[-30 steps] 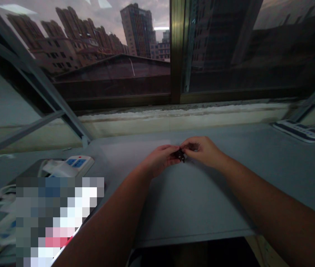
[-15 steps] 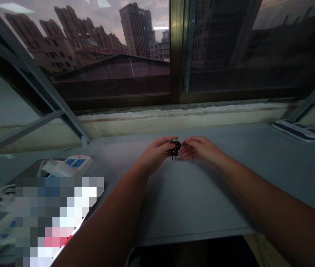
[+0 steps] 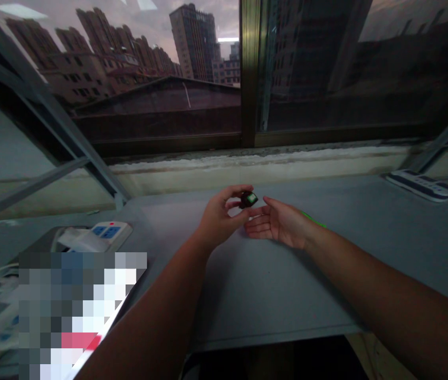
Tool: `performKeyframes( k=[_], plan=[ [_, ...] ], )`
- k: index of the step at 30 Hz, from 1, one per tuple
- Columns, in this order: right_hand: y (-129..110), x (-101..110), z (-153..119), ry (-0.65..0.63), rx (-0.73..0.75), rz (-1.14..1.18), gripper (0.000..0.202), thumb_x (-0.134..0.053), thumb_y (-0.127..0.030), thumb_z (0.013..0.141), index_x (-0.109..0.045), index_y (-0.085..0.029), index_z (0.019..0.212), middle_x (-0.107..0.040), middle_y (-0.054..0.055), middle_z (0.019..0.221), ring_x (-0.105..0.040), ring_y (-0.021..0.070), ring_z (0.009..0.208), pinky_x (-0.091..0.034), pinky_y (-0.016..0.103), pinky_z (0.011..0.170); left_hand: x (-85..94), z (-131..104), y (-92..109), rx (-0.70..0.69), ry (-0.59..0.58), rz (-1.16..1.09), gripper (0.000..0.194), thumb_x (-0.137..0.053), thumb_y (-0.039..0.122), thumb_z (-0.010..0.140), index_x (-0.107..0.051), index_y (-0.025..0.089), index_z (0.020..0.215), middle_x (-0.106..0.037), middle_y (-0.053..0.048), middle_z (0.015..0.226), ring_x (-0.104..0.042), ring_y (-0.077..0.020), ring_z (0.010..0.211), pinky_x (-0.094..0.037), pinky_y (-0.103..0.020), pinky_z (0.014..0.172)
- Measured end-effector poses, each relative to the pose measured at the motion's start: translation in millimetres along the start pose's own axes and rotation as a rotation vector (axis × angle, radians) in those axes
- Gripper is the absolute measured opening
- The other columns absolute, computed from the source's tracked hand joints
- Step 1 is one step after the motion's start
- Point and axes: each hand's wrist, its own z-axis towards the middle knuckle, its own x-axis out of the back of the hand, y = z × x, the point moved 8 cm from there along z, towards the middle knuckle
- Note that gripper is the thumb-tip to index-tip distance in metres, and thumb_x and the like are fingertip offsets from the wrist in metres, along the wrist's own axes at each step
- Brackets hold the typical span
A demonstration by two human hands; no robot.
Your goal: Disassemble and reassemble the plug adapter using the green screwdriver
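Note:
My left hand (image 3: 224,216) pinches a small dark piece (image 3: 249,199) between thumb and fingers, above the grey table. A white patch edged in green shows on the side of the piece that faces me. Its exact kind is not clear. My right hand (image 3: 275,221) is close by on the right, its palm turned up and its fingers stretched out toward my left hand. No object shows in it. A bright green strip (image 3: 313,218) shows behind my right wrist, partly hidden by it.
On the left of the table (image 3: 271,295) lie a white power strip (image 3: 113,232) with blue sockets and some cables. Another power strip (image 3: 423,186) is at the back right. Metal frame bars (image 3: 101,174) stand on both sides, and a window (image 3: 160,116) is behind.
The dark piece has turned in my left hand; its two prongs no longer show and the white-and-green patch does. My right hand has opened out, palm up, and the green strip has appeared.

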Motion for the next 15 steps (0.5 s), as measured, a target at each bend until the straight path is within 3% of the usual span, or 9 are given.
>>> performKeyframes(
  k=[3, 9, 12, 15],
  plan=[
    [-1, -9, 1, -0.093, 0.035, 0.147, 0.057, -0.030, -0.053, 0.106, -0.068, -0.012, 0.102, -0.078, 0.015, 0.088, -0.077, 0.0229, 0.082, -0.061, 0.039, 0.091, -15.2, -6, 19, -0.088, -0.131, 0.233, 0.042, -0.081, 0.007, 0.070, -0.081, 0.023, 0.108, -0.074, -0.010, 0.119, -0.062, -0.0265, 0.118, -0.040, -0.040, 0.115],
    [-1, -13, 3, -0.111, 0.066, 0.229, 0.055, -0.028, -0.047, 0.107, -0.069, -0.012, 0.099, -0.076, 0.013, 0.085, -0.075, 0.0218, 0.084, -0.059, 0.035, 0.094, -29.9, -8, 24, -0.182, -0.266, 0.400, 0.028, -0.078, 0.011, 0.077, -0.082, 0.025, 0.102, -0.076, -0.010, 0.116, -0.063, -0.0270, 0.118, -0.040, -0.040, 0.114],
    [-1, -11, 5, -0.080, 0.082, 0.231, 0.039, -0.034, -0.031, 0.103, -0.068, -0.013, 0.095, -0.074, 0.013, 0.086, -0.074, 0.0212, 0.085, -0.059, 0.034, 0.093, -26.7, -8, 26, -0.231, -0.232, 0.415, 0.028, -0.074, 0.012, 0.080, -0.080, 0.024, 0.104, -0.075, -0.010, 0.119, -0.062, -0.0259, 0.120, -0.039, -0.040, 0.115],
    [-4, -6, 6, -0.030, 0.124, 0.110, 0.029, -0.043, -0.005, 0.081, -0.069, -0.013, 0.093, -0.074, 0.012, 0.086, -0.071, 0.0172, 0.081, -0.059, 0.030, 0.086, -9.4, -5, 23, -0.184, -0.045, 0.339, 0.036, -0.077, 0.010, 0.074, -0.077, 0.023, 0.108, -0.071, -0.009, 0.119, -0.063, -0.0241, 0.116, -0.044, -0.037, 0.109]
  ],
)
